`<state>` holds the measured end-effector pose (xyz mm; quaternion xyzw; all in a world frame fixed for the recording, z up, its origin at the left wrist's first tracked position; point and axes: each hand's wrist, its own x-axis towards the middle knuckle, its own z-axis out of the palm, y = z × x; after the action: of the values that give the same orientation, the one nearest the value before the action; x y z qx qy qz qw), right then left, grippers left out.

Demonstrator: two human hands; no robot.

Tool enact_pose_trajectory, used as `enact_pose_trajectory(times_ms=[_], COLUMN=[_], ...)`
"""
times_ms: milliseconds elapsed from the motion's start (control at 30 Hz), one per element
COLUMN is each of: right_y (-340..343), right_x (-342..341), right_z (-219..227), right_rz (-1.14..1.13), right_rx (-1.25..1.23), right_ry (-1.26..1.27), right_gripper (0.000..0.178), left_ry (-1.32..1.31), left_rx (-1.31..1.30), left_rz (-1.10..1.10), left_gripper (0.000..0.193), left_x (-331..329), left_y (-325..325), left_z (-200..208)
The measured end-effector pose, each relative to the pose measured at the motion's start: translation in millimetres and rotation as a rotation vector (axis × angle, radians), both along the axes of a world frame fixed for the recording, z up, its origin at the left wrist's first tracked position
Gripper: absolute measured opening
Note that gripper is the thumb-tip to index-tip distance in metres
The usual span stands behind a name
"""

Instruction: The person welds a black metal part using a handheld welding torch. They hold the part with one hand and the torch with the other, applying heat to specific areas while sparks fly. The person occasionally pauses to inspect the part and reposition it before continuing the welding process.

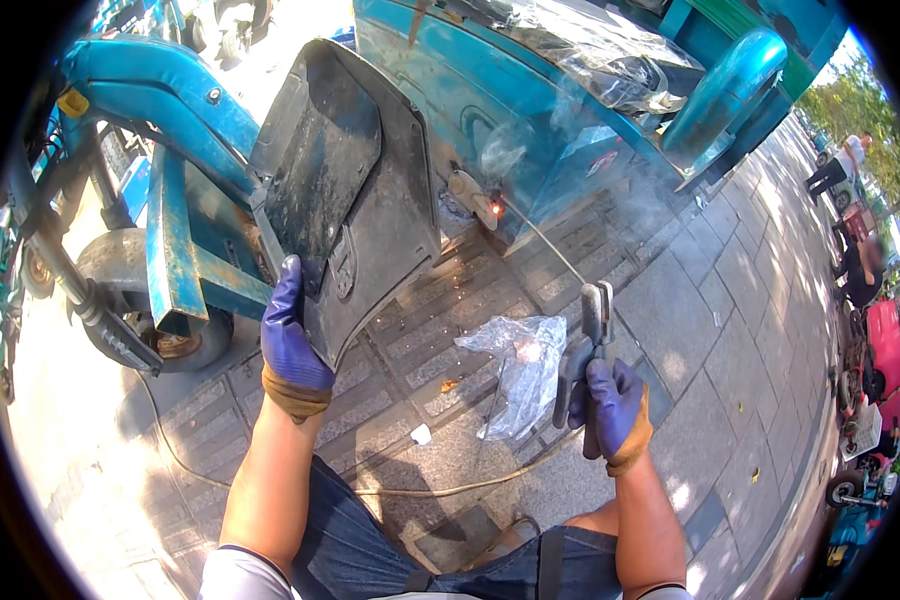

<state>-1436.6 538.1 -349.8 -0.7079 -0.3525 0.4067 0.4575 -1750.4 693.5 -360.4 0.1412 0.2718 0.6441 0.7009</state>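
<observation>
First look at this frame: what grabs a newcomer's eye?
The glowing orange spot with smoke around it, low on the turquoise vehicle body, where a thin rod points from the clamp-like holder in the gloved right hand. Next, the big black curved panel left of centre, gripped at its lower edge by the gloved left hand.

Outdoors, large grey stone slabs (660,310) pave the ground beside darker grooved paving strips (400,335). Bright patches of sunlight (680,493) dapple the stone. Along the far right stand green leafy trees (865,105) and a glossy pink parked vehicle (888,340).
</observation>
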Motion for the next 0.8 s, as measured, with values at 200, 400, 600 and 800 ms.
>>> enact_pose_trajectory(times_ms=[200, 400, 600, 800], right_y=[0, 3, 0, -1], right_x=[-2, 1, -6, -5], right_z=[-3, -12, -17, -8], right_rz=[0.011, 0.011, 0.051, 0.064], right_rx=[-0.031, -0.04, 0.223, 0.134], right_ry=[-0.068, -0.049, -0.339, -0.155], right_gripper=[0.049, 0.047, 0.033, 0.035], left_ry=[-0.031, 0.249, 0.575, 0.567], left_rx=[0.002, 0.251, 0.281, 0.291], left_rz=[-0.016, -0.122, -0.18, -0.174], left_gripper=[0.031, 0.026, 0.019, 0.02], left_x=[4, 11, 20, 22], left_y=[-4, -14, -32, -32], left_z=[2, 9, 9, 7])
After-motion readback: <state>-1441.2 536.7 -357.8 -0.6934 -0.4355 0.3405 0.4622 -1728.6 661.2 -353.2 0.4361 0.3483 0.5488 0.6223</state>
